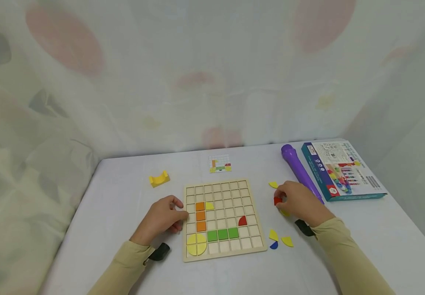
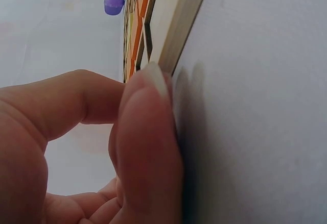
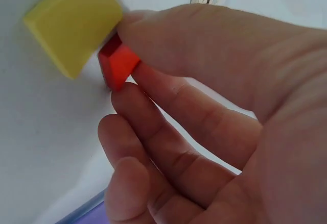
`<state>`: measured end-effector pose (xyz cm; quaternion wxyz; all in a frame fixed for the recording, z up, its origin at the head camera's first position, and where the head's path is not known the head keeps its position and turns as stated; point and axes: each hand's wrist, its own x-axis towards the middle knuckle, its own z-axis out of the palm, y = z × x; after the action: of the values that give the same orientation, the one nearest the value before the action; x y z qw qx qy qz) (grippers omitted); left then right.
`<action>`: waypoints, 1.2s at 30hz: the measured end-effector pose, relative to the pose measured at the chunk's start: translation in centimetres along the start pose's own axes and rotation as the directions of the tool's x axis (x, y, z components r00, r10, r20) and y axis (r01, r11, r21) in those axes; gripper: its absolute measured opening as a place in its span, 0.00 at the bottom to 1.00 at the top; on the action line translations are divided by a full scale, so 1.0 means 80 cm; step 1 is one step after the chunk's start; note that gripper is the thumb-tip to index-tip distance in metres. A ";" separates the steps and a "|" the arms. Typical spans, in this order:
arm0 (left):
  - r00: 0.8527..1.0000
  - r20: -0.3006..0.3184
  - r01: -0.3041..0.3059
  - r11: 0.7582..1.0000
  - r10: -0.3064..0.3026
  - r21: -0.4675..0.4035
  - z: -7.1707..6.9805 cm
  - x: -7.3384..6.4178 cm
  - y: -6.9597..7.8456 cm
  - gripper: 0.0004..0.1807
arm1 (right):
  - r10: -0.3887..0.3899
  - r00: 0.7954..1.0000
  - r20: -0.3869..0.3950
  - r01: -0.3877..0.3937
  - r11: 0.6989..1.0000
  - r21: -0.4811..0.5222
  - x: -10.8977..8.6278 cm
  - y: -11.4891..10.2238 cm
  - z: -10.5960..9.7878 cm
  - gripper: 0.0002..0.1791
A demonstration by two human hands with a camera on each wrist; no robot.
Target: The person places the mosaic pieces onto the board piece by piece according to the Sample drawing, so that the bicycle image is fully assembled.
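My right hand [image 1: 298, 201] pinches a small red tile [image 3: 120, 60] between thumb and fingers, right of the board. Close by that tile lies a yellow quarter-circle tile [image 3: 74, 27], apart from the fingers. A square wooden grid board [image 1: 227, 250] has orange squares [image 1: 201, 215] in a column, green squares [image 1: 223, 234] in a row, a yellow circle of quarter tiles [image 1: 196, 244], a single yellow quarter [image 1: 209, 205] and a red quarter [image 1: 242, 221]. At the board's left edge rests my left hand [image 1: 162, 217], fingers loosely bent, the thumb [image 2: 148, 137] against the rim.
Loose yellow tiles [image 1: 287, 241] and a blue one [image 1: 273, 245] lie right of the board. Behind it is a pattern card [image 1: 220, 164]. A yellow curved block [image 1: 159, 179] sits back left; a purple stick [image 1: 298, 168] and a printed box [image 1: 345, 170] are at right.
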<state>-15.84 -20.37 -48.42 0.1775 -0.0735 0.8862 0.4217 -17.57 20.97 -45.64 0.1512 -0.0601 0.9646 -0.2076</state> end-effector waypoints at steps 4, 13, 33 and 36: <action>1.000 0.003 -0.001 1.000 0.001 -0.007 0.000 0.000 -0.001 0.17 | -0.012 1.000 -0.002 0.012 1.000 -0.012 0.000 -0.001 0.003 0.11; 1.000 0.000 0.005 1.000 -0.005 0.002 0.000 0.000 0.002 0.18 | -0.079 0.996 -0.032 0.078 0.996 -0.037 -0.010 -0.027 0.010 0.07; 1.000 0.002 0.013 1.000 -0.013 0.013 -0.001 0.000 0.004 0.18 | -0.298 0.953 -0.050 0.292 0.950 -0.113 -0.035 -0.085 0.043 0.08; 1.000 0.003 0.012 1.000 -0.012 0.009 -0.001 -0.001 0.005 0.18 | -0.309 0.950 -0.052 0.301 0.945 -0.125 -0.035 -0.084 0.045 0.08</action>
<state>-15.89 -20.20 -48.09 0.1816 -0.0774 0.8874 0.4165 -13.43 13.99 -45.19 0.0793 -0.2099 0.9588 -0.1744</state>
